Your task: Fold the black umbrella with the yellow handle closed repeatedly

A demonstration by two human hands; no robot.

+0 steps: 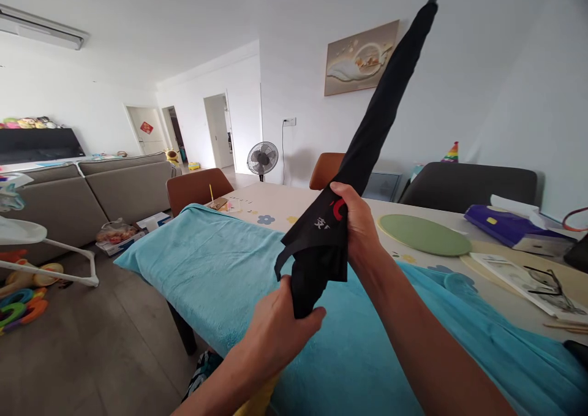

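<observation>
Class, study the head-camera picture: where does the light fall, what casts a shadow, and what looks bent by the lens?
Head view: even daylight; the standing fan throws a soft shadow on the wall; the black umbrella held by the left hand and right hand stays sharp; wide-angle lens stretches the edges.

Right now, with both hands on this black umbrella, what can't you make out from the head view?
- Umbrella handle: hidden in the head view by the left hand and the folded cloth.
- White and red print on the cloth: partly covered by the right hand, too small to read.
- Papers on the table: too small and slanted to read.
- Red ring: cut off by the right edge.
</observation>
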